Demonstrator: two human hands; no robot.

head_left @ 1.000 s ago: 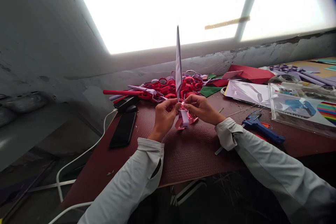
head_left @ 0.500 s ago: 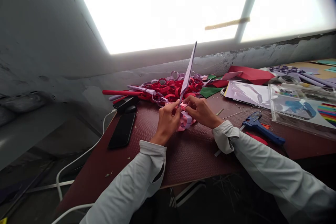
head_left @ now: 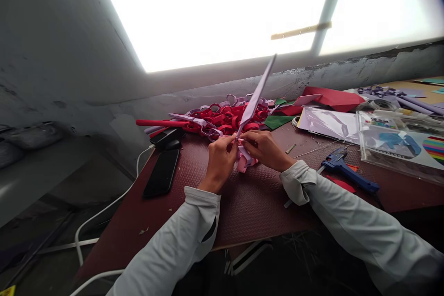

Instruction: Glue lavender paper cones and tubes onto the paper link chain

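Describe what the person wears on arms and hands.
The left sleeve and right sleeve are long, loose, pale grey, with cuffs; a dark slit shows near the left cuff. Both the left hand and right hand are bare, no gloves.

The paper strip (head_left: 256, 95) is coloured lilac, the paper loops (head_left: 243, 163) pink, the chain (head_left: 222, 119) red and lilac, the glue gun (head_left: 342, 169) blue, the phone (head_left: 162, 172) black; the table (head_left: 256, 208) is dimpled maroon.
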